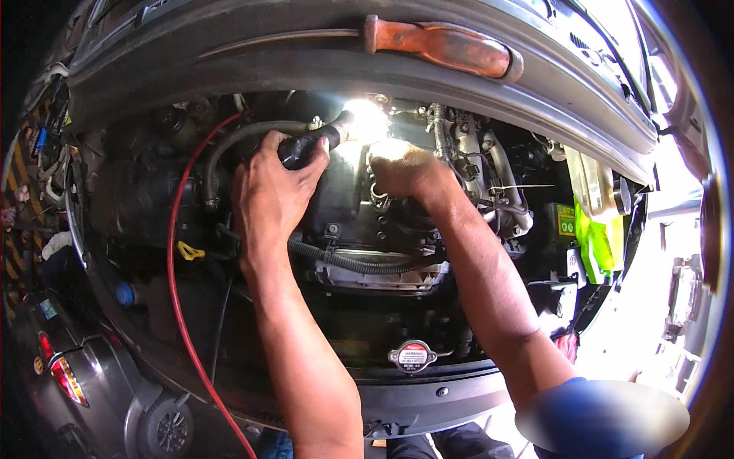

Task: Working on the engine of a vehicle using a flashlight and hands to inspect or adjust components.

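Note:
My left hand [269, 195] is wrapped round a black flashlight [315, 144], which is lit and throws a bright glare over the far part of the engine. Just right of the beam, my right hand [411, 170] reaches down onto the engine [340, 187] with its fingers curled inward. Glare washes out those fingertips, so what they grip, if anything, does not show. Below the right hand, small bolts and round holes dot the dark engine cover. A black corrugated hose [367, 266] crosses in front of it, between my forearms.
A screwdriver with a worn orange handle [443, 50] lies along the panel at the far side. A red hose [173, 252] runs down the left, near a yellow loop handle [191, 251]. The radiator cap [413, 356] sits at the near edge. Bright yellow-green cloth [600, 241] hangs right.

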### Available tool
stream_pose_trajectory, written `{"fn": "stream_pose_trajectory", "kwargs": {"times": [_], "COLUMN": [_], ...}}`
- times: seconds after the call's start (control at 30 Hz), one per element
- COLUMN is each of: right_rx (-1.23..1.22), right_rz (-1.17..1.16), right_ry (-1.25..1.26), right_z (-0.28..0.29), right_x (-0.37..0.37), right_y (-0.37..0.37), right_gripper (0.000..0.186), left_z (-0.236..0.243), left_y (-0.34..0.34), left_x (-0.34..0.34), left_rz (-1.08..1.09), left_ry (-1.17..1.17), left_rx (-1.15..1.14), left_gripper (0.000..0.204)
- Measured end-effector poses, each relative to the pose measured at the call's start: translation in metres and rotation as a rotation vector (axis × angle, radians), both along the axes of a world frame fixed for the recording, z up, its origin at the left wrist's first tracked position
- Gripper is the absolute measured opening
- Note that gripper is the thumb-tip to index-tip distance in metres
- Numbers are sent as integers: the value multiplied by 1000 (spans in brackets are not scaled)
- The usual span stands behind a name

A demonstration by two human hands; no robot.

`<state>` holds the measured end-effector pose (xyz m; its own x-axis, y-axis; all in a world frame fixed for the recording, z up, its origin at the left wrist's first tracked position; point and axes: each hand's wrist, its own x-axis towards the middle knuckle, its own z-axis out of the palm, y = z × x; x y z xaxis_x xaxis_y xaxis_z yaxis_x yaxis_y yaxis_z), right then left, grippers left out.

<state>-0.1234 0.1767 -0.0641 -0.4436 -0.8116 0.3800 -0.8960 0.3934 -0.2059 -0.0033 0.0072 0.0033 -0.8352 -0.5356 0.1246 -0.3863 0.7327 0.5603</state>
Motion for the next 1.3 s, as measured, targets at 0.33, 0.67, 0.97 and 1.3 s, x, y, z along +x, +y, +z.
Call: {"fn": "stream_pose_trajectory", "kwargs": {"times": [0.33, 0.67, 0.97, 1.3], "right_rx": [-118, -149, 347, 689], "right_rz": [94, 156, 122, 63], "right_ry": [228, 237, 44, -381], "right_z": [-24, -3, -28, 20], "right_x": [-9, -5, -13, -9], "right_y": [-3, -5, 0, -4], "right_gripper": [14, 17, 17, 19], "left_z": [-6, 0, -3, -1], "left_y": [-2, -1, -2, -1], "left_x": [-1, 0, 0, 0], "left_rz": [-4, 13, 15, 4], "left_ry": [52, -7, 6, 22], "left_rx": [-31, 35, 51, 33], "left_gripper": [56, 54, 54, 54]}}
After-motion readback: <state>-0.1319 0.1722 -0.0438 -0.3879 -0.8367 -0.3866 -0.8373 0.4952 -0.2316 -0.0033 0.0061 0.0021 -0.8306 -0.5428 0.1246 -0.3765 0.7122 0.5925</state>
